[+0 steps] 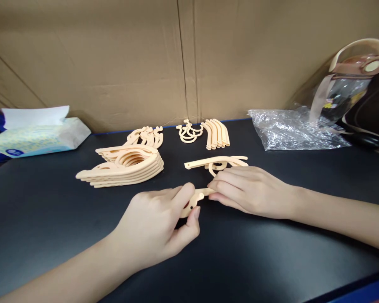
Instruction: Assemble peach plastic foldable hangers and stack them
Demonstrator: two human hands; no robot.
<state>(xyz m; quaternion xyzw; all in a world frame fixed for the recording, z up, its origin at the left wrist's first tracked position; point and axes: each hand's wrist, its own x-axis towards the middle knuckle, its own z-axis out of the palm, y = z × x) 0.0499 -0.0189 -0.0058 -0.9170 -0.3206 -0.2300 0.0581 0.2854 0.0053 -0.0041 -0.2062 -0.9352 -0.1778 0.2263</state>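
Note:
Between finger and thumb, my left hand [159, 223] pinches a beige plastic hanger piece [192, 205] with a small hole and a knobbed end. My right hand [255, 191] is closed on a beige hanger arm [204, 192] that meets this piece; most of the arm is under the fingers. Just beyond my right hand lie more loose beige hanger parts, a long straight-ended arm [202, 162] and a curved hook piece [220, 166], partly covered by the hand. A stack of several folding hangers [129, 170] sits beyond my left hand.
Along the back lie curved parts [147, 136], a few hooks [189, 134] and a row of hanger arms [217, 134]. A tissue pack [47, 134] stands at left. On the right are a clear plastic bag [290, 130] and a bottle [347, 92]. Cardboard [113, 63] walls the back.

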